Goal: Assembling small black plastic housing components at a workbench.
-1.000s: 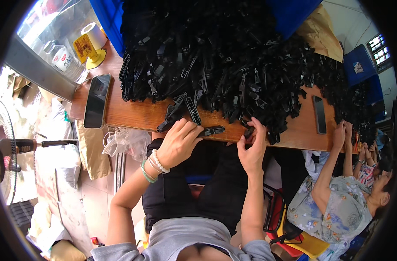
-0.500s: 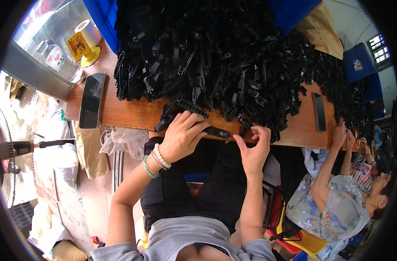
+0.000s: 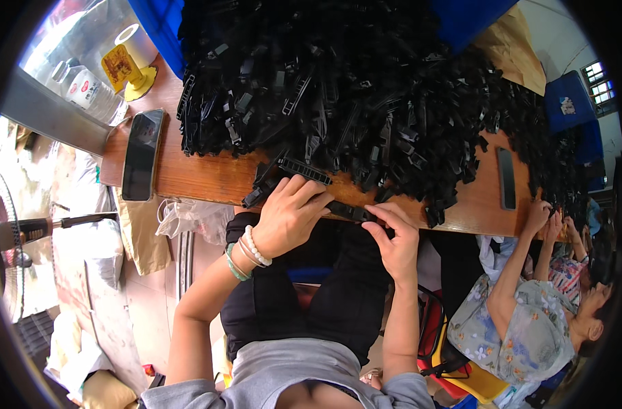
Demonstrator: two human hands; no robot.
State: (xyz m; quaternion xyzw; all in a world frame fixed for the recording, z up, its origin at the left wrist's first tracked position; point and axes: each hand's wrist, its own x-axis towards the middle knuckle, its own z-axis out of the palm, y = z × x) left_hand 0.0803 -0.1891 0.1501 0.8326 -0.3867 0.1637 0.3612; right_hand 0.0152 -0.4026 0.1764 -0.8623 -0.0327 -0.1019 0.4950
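A dark, narrow plastic part (image 3: 346, 210) spans the gap between my two hands at the table's front edge. Its left end sits in the closed fingers of my left hand (image 3: 292, 213), which wears bracelets at the wrist. At the other end, thumb and fingertips of my right hand (image 3: 397, 240) close on the part; whether a smaller piece is between them I cannot make out. Just beyond my left fingers lies a black slotted strip (image 3: 304, 170), with more black pieces (image 3: 256, 194) to its left.
A big heap of black plastic parts (image 3: 290, 88) covers the wooden table (image 3: 195, 177). Phones lie to the left (image 3: 143, 155) and right (image 3: 507, 178). Back left stand a bottle (image 3: 86, 92), a tape roll (image 3: 135, 45) and a yellow stand (image 3: 122, 68). Co-workers (image 3: 519, 334) sit at right.
My right hand has moved left, and its fingertips have come onto the right end of the dark part. My left hand keeps its grip, almost still.
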